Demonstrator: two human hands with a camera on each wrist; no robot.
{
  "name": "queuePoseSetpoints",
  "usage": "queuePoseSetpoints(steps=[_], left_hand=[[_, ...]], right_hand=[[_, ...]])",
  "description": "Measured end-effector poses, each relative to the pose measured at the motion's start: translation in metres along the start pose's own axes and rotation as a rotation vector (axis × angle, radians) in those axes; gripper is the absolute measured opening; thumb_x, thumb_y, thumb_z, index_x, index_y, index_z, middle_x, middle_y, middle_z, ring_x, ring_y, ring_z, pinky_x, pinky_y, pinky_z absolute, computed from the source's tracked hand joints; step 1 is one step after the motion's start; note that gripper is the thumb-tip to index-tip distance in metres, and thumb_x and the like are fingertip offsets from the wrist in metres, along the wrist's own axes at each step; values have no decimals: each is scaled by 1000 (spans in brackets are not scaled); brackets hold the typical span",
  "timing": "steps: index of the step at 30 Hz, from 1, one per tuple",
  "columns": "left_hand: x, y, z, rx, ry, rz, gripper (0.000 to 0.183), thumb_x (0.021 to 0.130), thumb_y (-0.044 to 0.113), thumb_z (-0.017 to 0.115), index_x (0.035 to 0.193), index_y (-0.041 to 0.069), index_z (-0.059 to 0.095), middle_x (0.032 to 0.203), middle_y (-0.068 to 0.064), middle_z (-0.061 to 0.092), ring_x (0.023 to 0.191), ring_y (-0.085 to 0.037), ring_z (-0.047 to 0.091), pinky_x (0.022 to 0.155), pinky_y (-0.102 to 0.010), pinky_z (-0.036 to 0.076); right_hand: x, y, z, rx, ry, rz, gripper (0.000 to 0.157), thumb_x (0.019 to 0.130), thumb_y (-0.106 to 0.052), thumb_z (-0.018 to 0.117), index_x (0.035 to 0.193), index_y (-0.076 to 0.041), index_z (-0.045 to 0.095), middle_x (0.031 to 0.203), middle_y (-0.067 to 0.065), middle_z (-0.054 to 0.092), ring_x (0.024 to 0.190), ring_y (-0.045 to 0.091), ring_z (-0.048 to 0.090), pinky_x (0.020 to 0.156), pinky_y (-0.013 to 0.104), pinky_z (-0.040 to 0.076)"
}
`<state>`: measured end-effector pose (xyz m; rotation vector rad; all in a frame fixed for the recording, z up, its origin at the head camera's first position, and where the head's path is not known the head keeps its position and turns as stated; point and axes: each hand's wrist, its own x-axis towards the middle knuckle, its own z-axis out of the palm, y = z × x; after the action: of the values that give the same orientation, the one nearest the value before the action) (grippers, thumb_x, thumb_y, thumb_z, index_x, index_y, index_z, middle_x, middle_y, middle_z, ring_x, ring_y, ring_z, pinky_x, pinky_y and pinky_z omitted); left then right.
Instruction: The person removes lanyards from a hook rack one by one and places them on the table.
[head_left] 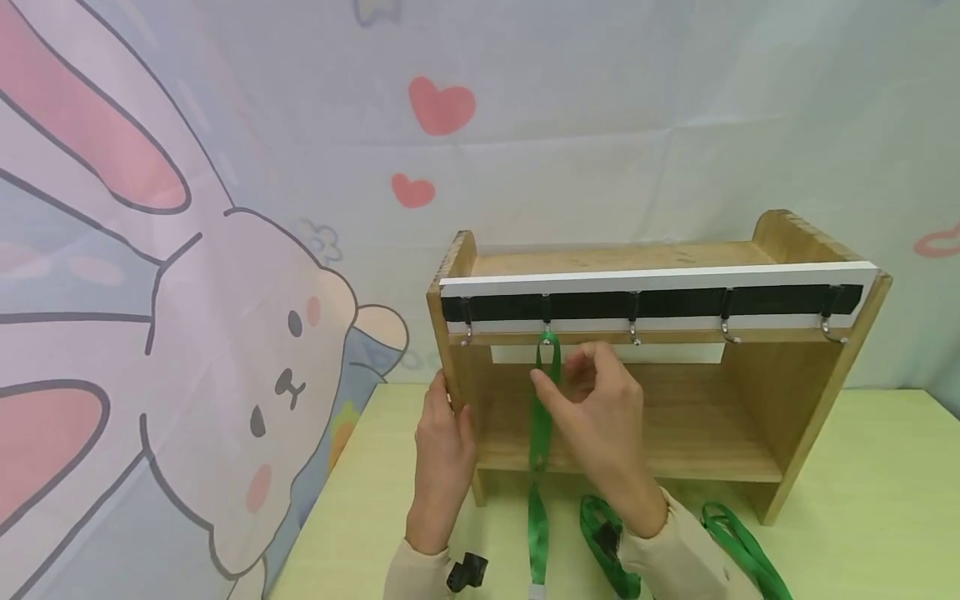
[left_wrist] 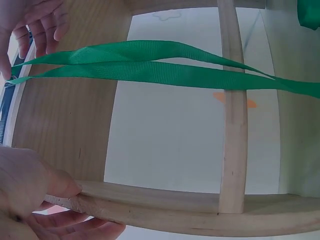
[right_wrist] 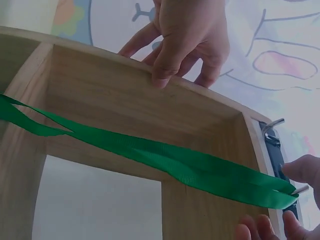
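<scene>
A small wooden shelf [head_left: 806, 408] has a white-and-black rail [head_left: 678, 304] with several metal hooks along its upper front. My left hand [head_left: 442, 462] grips the shelf's left side panel, thumb inside and fingers outside, as the left wrist view shows. From the second hook from the left hangs a green lanyard [head_left: 538, 450], its loop over the hook tip [right_wrist: 302, 189]. Beside that loop is my right hand [head_left: 609, 421], thumb and fingers spread around the hook, holding nothing. The lanyard's lower end runs out of the head view.
Two more green lanyards lie on the pale yellow-green table: a bundled one [head_left: 600, 533] by the right wrist and another [head_left: 742, 546] farther right. The other hooks, such as the rightmost hook [head_left: 827, 325], carry nothing. A printed rabbit backdrop [head_left: 217, 350] hangs behind.
</scene>
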<state>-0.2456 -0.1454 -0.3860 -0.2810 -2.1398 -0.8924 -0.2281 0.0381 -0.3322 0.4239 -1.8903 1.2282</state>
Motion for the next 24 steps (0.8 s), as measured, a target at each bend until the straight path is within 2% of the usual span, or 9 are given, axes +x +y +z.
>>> queuePoseSetpoints(steps=[7,10,17,22,24], left_hand=[[1,-1,0,-5,8,8,53,91,-14,64,138,-13,41,120,-31,57,101,-46,66,76,-51,60],[0,-1,0,-7,13,9,53,90,-14,65,138,-14,42,119,-31,58,101,-46,66,76,-51,60],[0,0,0,1,16,10,52,90,-14,65,137,-14,42,119,-31,58,102,-45,66,77,-51,60],[1,1,-1,-1,21,14,52,90,-14,64,137,-13,42,121,-31,57,103,-45,66,77,-51,60],[1,1,-1,-2,26,20,52,90,-15,64,136,-14,43,120,-31,57,102,-45,66,77,-51,60]], right_hand=[[1,-2,10,-101,-5,42,38,79,-19,88,96,-2,59,86,9,62,77,24,61,64,36,48],[1,-1,12,-108,-8,45,31,80,-15,86,94,-3,61,85,8,63,76,25,62,61,35,48],[-3,4,13,-106,19,-15,7,84,-3,72,88,-5,66,80,6,66,70,21,66,55,34,48],[-6,2,12,-119,25,-44,1,86,-2,70,87,-1,70,80,9,70,65,22,67,53,37,53],[-7,2,11,-126,24,-60,4,87,-1,69,83,-1,68,79,9,69,63,23,67,53,38,54]])
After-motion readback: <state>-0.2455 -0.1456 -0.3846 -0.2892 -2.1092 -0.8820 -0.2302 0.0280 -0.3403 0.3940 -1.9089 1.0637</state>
